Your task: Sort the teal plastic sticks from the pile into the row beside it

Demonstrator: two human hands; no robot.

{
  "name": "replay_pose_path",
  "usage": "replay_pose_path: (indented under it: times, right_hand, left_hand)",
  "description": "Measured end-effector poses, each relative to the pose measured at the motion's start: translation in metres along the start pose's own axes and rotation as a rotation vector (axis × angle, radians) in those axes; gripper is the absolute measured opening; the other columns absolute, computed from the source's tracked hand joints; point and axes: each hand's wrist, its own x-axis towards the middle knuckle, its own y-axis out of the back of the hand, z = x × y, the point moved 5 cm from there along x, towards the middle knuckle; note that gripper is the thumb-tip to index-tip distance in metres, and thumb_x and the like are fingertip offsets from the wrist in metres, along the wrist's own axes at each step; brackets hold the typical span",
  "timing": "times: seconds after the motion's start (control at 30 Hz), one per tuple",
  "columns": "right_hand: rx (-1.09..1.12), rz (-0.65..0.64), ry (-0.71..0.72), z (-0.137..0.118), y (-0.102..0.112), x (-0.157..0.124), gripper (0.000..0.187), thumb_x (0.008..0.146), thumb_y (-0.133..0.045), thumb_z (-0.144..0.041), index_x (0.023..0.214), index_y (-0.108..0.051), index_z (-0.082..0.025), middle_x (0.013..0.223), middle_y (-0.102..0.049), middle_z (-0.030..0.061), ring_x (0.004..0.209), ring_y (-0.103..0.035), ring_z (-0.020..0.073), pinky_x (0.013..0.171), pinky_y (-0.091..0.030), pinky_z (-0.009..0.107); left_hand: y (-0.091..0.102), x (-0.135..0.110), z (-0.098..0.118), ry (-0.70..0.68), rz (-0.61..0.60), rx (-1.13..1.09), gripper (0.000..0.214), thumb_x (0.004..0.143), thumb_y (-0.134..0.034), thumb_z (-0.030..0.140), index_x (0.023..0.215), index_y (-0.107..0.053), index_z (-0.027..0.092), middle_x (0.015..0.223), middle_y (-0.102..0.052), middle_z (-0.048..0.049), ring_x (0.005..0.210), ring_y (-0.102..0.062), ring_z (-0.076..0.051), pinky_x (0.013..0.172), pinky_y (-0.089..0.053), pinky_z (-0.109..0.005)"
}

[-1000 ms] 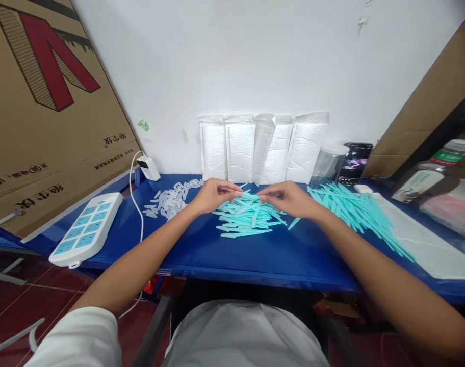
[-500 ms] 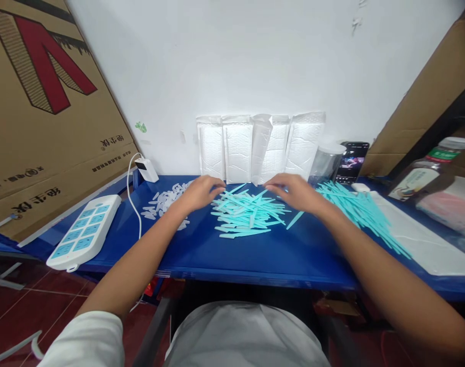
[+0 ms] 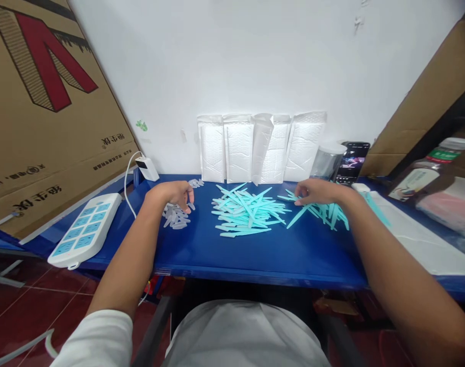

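Observation:
My left hand (image 3: pixel 178 194) is over a pile of small clear plastic caps (image 3: pixel 175 218), thumb and fingers curled together, with one cap showing at the fingertips. My right hand (image 3: pixel 312 192) is above the right-hand group of thin turquoise eyebrow razors (image 3: pixel 334 213). Its thumb and forefinger are pinched on a razor, though the other fingers hide part of the grip. Between the hands lies a loose heap of the same turquoise razors (image 3: pixel 250 211), pointing in many directions, on the blue table (image 3: pixel 255 257).
White padded envelopes (image 3: pixel 238 153) lean against the wall. A clear jar (image 3: pixel 326 162) and a phone (image 3: pixel 351 162) stand at the back right. At left lies a white power strip (image 3: pixel 85 229). A bottle (image 3: pixel 427 171) and a white sheet (image 3: pixel 439 244) are at right.
Both hands have parted from the middle heap. My left hand has moved left to the caps, and my right hand has moved right to the other razors.

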Motion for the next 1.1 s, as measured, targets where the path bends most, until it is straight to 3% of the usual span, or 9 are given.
replay_pose_path:
  times: [0.13, 0.33, 0.5, 0.67, 0.77, 0.93, 1.1]
  right_hand:
    - [0.009, -0.042, -0.001, 0.006, -0.007, 0.006, 0.037, 0.068, -0.085, -0.055, 0.081, -0.076, -0.021, 0.087, -0.077, 0.0084, 0.074, -0.070, 0.0249, 0.062, -0.050, 0.033]
    - [-0.015, -0.060, -0.042, 0.008, -0.009, 0.007, 0.033, 0.077, -0.079, -0.052, 0.078, -0.073, -0.019, 0.080, -0.076, 0.0076, 0.071, -0.068, 0.0239, 0.060, -0.047, 0.033]
    - [0.002, 0.042, -0.032, 0.000, -0.003, 0.006, 0.031, 0.084, -0.074, -0.050, 0.082, -0.071, -0.019, 0.085, -0.077, 0.0083, 0.075, -0.069, 0.0238, 0.062, -0.047, 0.032]
    - [-0.010, 0.132, -0.036, -0.005, 0.003, 0.005, 0.025, 0.088, -0.070, -0.043, 0.086, -0.069, -0.018, 0.088, -0.077, 0.0093, 0.078, -0.070, 0.0238, 0.066, -0.049, 0.033]
    - [-0.003, 0.157, -0.029, -0.007, 0.006, 0.004, 0.025, 0.088, -0.069, -0.043, 0.087, -0.069, -0.018, 0.088, -0.077, 0.0094, 0.079, -0.070, 0.0237, 0.068, -0.050, 0.033]
    - [0.007, 0.181, -0.004, -0.013, 0.008, 0.002, 0.028, 0.087, -0.068, -0.045, 0.086, -0.068, -0.018, 0.087, -0.077, 0.0097, 0.079, -0.069, 0.0238, 0.068, -0.050, 0.033]
    - [0.023, 0.297, 0.018, -0.017, 0.013, 0.000, 0.028, 0.089, -0.067, -0.046, 0.083, -0.064, -0.019, 0.082, -0.075, 0.0090, 0.075, -0.067, 0.0230, 0.066, -0.048, 0.033]
  left_hand:
    - [0.005, 0.000, -0.010, -0.029, 0.002, -0.032, 0.042, 0.048, -0.090, 0.042, 0.084, -0.078, 0.023, 0.075, -0.075, -0.0023, 0.067, -0.070, -0.023, 0.053, -0.044, -0.025]
    - [0.002, 0.000, -0.006, -0.017, -0.034, -0.025, 0.049, 0.049, -0.091, 0.045, 0.092, -0.080, 0.024, 0.075, -0.074, -0.0019, 0.066, -0.068, -0.022, 0.054, -0.044, -0.026]
    - [-0.005, 0.010, 0.000, -0.015, -0.012, 0.040, 0.040, 0.056, -0.087, 0.051, 0.084, -0.079, 0.023, 0.075, -0.072, -0.0029, 0.064, -0.063, -0.020, 0.054, -0.040, -0.027]
    - [-0.009, 0.016, 0.016, -0.193, 0.051, -0.052, 0.054, 0.058, -0.088, 0.053, 0.101, -0.078, 0.024, 0.093, -0.075, -0.0049, 0.074, -0.067, -0.021, 0.061, -0.046, -0.027]
    - [-0.013, 0.019, 0.023, -0.265, 0.044, -0.047, 0.047, 0.061, -0.087, 0.052, 0.097, -0.079, 0.023, 0.095, -0.075, -0.0061, 0.081, -0.068, -0.022, 0.065, -0.047, -0.027]
    - [-0.019, 0.026, 0.021, -0.236, 0.005, -0.033, 0.036, 0.067, -0.083, 0.051, 0.084, -0.077, 0.020, 0.083, -0.075, -0.0055, 0.077, -0.067, -0.022, 0.065, -0.046, -0.028]
    - [-0.013, 0.027, 0.024, -0.236, 0.147, -0.037, 0.035, 0.073, -0.079, 0.048, 0.089, -0.074, 0.018, 0.085, -0.075, -0.0072, 0.077, -0.067, -0.022, 0.064, -0.046, -0.028]
